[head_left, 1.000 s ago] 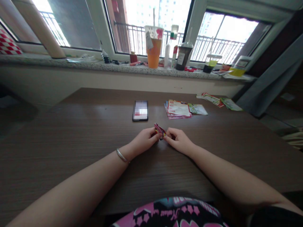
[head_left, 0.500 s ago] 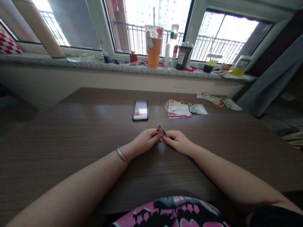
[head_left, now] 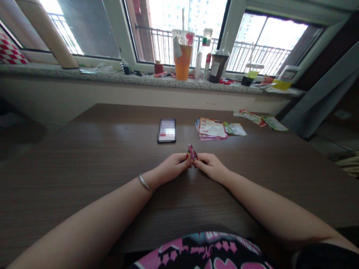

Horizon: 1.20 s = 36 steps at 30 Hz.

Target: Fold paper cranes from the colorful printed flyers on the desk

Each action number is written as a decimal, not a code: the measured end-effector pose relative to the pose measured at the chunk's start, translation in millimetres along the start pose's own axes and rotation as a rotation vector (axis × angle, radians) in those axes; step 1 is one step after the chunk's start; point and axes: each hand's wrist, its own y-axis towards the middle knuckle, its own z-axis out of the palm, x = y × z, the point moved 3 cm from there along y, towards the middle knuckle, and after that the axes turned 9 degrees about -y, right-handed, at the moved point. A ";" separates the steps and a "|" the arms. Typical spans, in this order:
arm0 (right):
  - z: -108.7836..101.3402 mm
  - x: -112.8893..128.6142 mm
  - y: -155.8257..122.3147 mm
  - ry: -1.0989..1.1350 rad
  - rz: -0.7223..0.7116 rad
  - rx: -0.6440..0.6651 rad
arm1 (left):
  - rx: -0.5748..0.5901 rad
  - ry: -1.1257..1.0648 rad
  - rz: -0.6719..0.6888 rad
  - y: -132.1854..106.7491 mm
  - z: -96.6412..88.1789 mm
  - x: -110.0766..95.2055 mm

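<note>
Between my two hands, just over the brown table, is a small piece of folded paper, pink and red with a pointed top. My left hand pinches its left side between thumb and fingers. On the other side, the fingertips of my right hand are closed on it as well. My fingers cover its lower part, so its full shape is hidden. A silver bangle circles my left wrist.
Beyond my hands lies a phone with a blurred screen. Right of it is a stack of printed sheets, with more paper strips farther off. Cups and bottles, including an orange drink, line the windowsill.
The folded paper has turned slightly between my fingers, and its tip now points more upright. Both hands have stayed almost in place.
</note>
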 end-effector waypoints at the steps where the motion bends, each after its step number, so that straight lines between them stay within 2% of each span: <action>1: -0.4 -0.3 0.0 -0.013 -0.001 0.002 | 0.004 -0.001 0.003 0.0 0.1 -0.6; 5: -1.3 0.3 -0.2 -0.053 -0.024 0.021 | 0.022 0.002 0.011 0.4 0.1 -1.6; 11: 1.1 2.1 -0.5 -0.074 -0.079 0.022 | 0.069 0.000 -0.005 2.1 0.8 8.0; 15: 1.5 2.0 -0.2 -0.098 -0.057 0.019 | 0.097 -0.033 -0.013 2.0 2.0 9.0; 23: 2.8 8.1 -0.9 -0.149 -0.061 0.034 | -0.066 -0.167 0.019 3.5 -0.9 3.1; 27: 3.3 6.9 -1.3 -0.131 -0.038 0.043 | -0.092 -0.260 0.002 4.9 -0.1 4.3; 29: 1.6 4.6 -1.7 -0.129 -0.033 0.007 | -0.079 -0.292 -0.014 5.1 1.1 4.4; 32: -3.9 0.5 -2.6 -0.106 -0.001 -0.117 | -0.045 -0.314 -0.040 5.1 2.8 3.0; 34: -7.5 -1.0 -3.5 -0.030 0.024 -0.192 | -0.023 -0.318 -0.055 4.8 3.4 1.5; 36: -8.9 -0.9 -4.0 0.062 0.031 -0.212 | -0.008 -0.319 -0.064 4.7 3.1 0.5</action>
